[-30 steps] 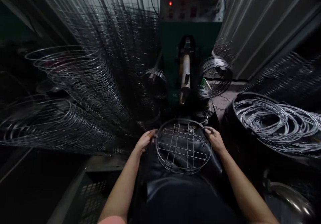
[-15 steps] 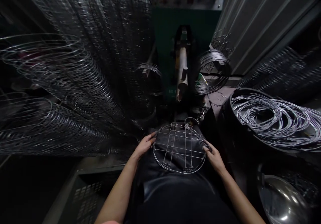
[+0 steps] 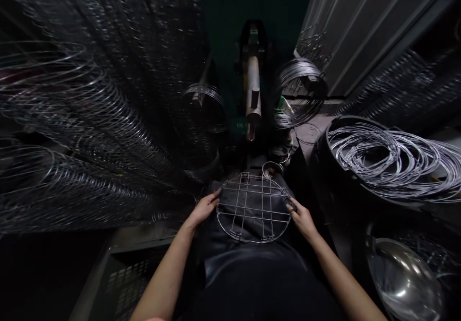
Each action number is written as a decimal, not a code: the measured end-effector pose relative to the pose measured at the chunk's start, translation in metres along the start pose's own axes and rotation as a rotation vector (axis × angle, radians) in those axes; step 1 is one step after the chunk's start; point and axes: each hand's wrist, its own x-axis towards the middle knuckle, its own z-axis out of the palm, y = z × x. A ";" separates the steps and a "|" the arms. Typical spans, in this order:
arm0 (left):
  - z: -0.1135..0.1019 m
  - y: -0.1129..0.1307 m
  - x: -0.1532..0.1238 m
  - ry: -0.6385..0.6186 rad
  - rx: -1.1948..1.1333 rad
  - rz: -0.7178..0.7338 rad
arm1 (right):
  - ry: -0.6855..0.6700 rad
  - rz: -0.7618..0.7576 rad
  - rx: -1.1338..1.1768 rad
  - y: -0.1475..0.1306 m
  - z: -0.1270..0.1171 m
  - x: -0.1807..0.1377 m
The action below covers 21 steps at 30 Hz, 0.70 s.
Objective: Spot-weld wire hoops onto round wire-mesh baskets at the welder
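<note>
Between my hands is a round wire rack [image 3: 264, 210], a metal ring crossed by straight wires in both directions. My left hand [image 3: 204, 208] pinches its left rim, and my right hand [image 3: 301, 218] grips the right rim. Under the rack lies dark, glossy sheeting [image 3: 252, 273] over my lap. Just beyond its far edge sits a small metal ring [image 3: 272, 168]. Farther ahead, a machine's pale cylindrical arm [image 3: 253, 88] ends in a copper-coloured tip [image 3: 250, 133] pointing down, apart from the rack.
Tall stacks of wire rings [image 3: 118, 119] crowd the left. A wire coil [image 3: 300, 90] hangs beside the green machine [image 3: 219, 33]. At right, a black tub [image 3: 324, 162] holds wire hoops [image 3: 389, 158]; a shiny metal bowl [image 3: 406, 278] lies below it. A plastic crate [image 3: 108, 263] stands lower left.
The view has tilted down a little and turned slightly right, so the machine and tub sit differently in it. Both hands still hold the rack, which looks flatter to me.
</note>
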 end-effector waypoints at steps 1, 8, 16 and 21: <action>-0.003 0.000 -0.002 -0.026 0.020 0.003 | -0.019 0.012 0.016 0.000 -0.001 -0.001; -0.037 0.010 -0.010 -0.309 0.067 0.013 | -0.041 0.100 0.087 0.000 -0.005 -0.009; 0.001 0.018 -0.018 -0.150 0.418 0.053 | -0.069 0.098 -0.018 0.027 -0.012 0.001; 0.010 0.007 -0.028 -0.112 0.509 0.060 | -0.071 0.068 -0.019 0.022 -0.005 -0.006</action>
